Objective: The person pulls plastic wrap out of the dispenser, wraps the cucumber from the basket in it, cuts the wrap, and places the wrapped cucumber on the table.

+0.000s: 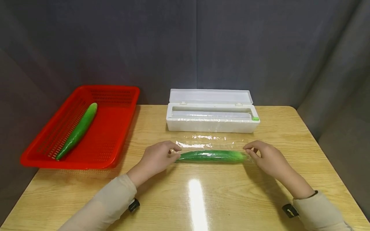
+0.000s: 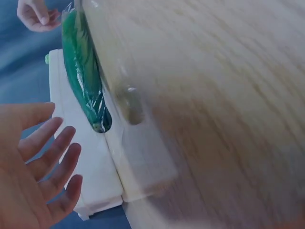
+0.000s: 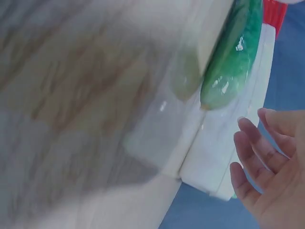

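Note:
A green cucumber (image 1: 212, 156) wrapped in clear plastic film (image 1: 194, 145) lies crosswise on the wooden table. Film also stretches between it and the white film dispenser box (image 1: 214, 126) behind. By the cucumber's dark left end is my left hand (image 1: 157, 158), thumb and fingers apart. My right hand (image 1: 270, 158) hovers at the pale right end, its fingers loosely bent. Both wrist views show a gap between the fingers of the left hand (image 2: 43, 162) and right hand (image 3: 271, 162) and the wrapped cucumber, with nothing gripped.
A red plastic basket (image 1: 121, 134) stands at the left, with another cucumber (image 1: 79, 130) inside. The dispenser's lid (image 1: 211, 96) is raised, showing the film roll (image 1: 212, 114). A green slider (image 1: 255, 118) sits at its right end. A dark curtain (image 1: 196, 48) hangs behind the table.

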Action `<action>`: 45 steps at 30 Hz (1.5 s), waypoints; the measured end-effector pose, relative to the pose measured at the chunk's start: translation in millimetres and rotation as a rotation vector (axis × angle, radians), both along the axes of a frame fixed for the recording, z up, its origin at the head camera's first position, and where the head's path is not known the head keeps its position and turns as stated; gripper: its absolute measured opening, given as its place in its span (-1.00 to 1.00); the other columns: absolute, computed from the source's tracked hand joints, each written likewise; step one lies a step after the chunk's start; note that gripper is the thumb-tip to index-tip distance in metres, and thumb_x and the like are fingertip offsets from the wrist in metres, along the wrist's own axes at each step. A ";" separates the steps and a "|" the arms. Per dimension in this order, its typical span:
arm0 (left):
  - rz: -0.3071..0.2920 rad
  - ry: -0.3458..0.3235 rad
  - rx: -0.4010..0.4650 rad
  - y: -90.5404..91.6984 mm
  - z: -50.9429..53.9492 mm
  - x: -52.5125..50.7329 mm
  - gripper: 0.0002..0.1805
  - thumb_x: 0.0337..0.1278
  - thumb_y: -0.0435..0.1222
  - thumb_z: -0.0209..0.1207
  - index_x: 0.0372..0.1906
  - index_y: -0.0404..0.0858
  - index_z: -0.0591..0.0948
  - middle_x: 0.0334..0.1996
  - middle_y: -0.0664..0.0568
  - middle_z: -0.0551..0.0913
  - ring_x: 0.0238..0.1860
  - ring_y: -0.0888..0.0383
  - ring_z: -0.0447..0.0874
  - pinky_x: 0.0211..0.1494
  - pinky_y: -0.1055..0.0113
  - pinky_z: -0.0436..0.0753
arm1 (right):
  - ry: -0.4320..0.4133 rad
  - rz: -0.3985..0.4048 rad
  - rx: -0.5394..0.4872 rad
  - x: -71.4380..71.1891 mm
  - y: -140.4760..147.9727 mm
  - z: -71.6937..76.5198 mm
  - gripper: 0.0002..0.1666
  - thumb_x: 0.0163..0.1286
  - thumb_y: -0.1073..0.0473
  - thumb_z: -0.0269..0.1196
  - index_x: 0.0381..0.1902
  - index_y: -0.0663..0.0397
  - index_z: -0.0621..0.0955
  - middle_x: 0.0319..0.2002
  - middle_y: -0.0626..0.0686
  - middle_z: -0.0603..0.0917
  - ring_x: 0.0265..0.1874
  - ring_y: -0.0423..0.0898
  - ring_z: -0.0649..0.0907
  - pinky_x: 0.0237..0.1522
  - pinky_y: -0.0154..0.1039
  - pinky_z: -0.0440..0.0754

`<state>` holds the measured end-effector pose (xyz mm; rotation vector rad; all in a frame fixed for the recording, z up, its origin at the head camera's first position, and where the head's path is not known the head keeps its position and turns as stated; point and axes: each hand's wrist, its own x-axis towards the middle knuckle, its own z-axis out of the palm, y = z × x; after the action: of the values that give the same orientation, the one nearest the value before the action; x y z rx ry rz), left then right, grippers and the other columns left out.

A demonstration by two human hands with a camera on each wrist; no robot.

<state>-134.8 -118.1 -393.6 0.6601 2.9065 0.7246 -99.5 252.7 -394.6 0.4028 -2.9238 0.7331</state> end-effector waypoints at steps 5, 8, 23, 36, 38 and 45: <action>-0.053 0.035 -0.069 4.8 -3.4 0.7 -0.64 0.14 -0.09 0.38 0.04 -0.05 0.72 -0.07 0.18 0.70 -0.14 0.16 0.65 -0.20 0.16 0.61 | -0.011 0.033 0.016 3.3 -9.1 -6.6 -0.82 0.34 0.27 0.33 -0.10 0.05 0.69 -0.08 0.05 0.70 -0.22 -0.01 0.64 -0.26 -0.02 0.60; -0.061 0.037 -0.083 5.7 -5.9 0.3 -0.62 0.10 -0.09 0.41 0.03 -0.05 0.71 -0.09 0.19 0.70 -0.03 0.13 0.65 -0.13 0.10 0.62 | -0.005 0.057 0.024 4.4 -12.0 -10.0 -0.77 0.28 0.29 0.38 -0.09 0.06 0.68 -0.08 0.05 0.69 -0.14 0.07 0.65 -0.18 0.06 0.63; -0.071 0.026 -0.098 8.5 -15.1 -6.2 -0.69 0.03 -0.14 0.45 -0.07 0.00 0.70 -0.17 0.24 0.68 -0.11 0.20 0.66 -0.17 0.10 0.59 | 0.037 0.127 0.059 -1.0 -15.3 -13.8 -0.56 0.12 0.32 0.49 -0.02 0.13 0.65 -0.10 0.05 0.68 -0.16 0.07 0.66 -0.20 0.04 0.64; -0.097 -0.008 -0.110 11.3 -15.8 -12.3 -0.69 0.13 -0.20 0.40 -0.02 -0.07 0.65 -0.19 0.20 0.66 -0.11 0.18 0.65 -0.07 0.04 0.58 | 0.117 0.162 0.112 -10.1 -22.7 -16.9 -0.41 -0.15 0.37 0.60 -0.13 0.11 0.58 -0.23 0.01 0.64 -0.22 0.02 0.65 -0.19 0.00 0.62; -0.109 -0.006 -0.103 10.8 -16.5 -12.8 -0.68 0.14 -0.19 0.38 0.00 -0.08 0.64 -0.16 0.17 0.68 -0.08 0.16 0.66 -0.06 0.03 0.58 | 0.130 0.164 0.128 -9.9 -23.1 -17.3 -0.40 -0.16 0.38 0.60 -0.14 0.10 0.57 -0.23 0.02 0.63 -0.23 0.02 0.65 -0.20 0.00 0.62; -0.136 -0.021 -0.083 7.5 -15.6 -15.8 -0.64 0.22 -0.20 0.32 0.10 -0.13 0.61 -0.09 0.13 0.70 -0.03 0.12 0.65 -0.01 0.01 0.57 | 0.076 0.144 0.165 -9.5 -22.4 -14.4 -0.44 -0.06 0.31 0.58 -0.07 0.13 0.61 -0.24 0.01 0.64 -0.24 0.00 0.66 -0.23 -0.01 0.62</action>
<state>-150.6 -110.6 -409.3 0.8260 2.8205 0.5891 -109.0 230.2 -409.1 0.6468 -2.9156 0.4808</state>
